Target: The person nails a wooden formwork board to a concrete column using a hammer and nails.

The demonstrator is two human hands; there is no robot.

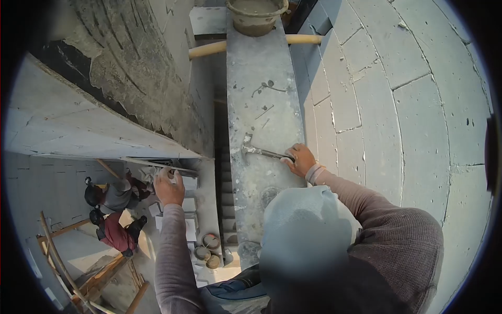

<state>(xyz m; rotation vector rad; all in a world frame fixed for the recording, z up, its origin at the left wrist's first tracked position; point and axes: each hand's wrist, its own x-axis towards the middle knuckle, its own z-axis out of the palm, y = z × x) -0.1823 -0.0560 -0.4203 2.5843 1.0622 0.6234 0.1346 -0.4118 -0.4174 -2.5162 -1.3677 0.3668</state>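
My right hand is closed around the dark grip of a hammer. The hammer lies across a long grey plank, its mortar-smeared head pointing left. My left hand is held out past the plank's left side, close to the lower edge of a wall. Its fingers are bent toward the thumb, with a small greyish patch between them that I cannot make out. Nails or wire bits and crumbs of mortar are scattered farther up the plank.
A mortar-coated basin stands at the plank's far end, near a wooden pole. A block wall rises on the right. Far below at left are two people, timber and several buckets.
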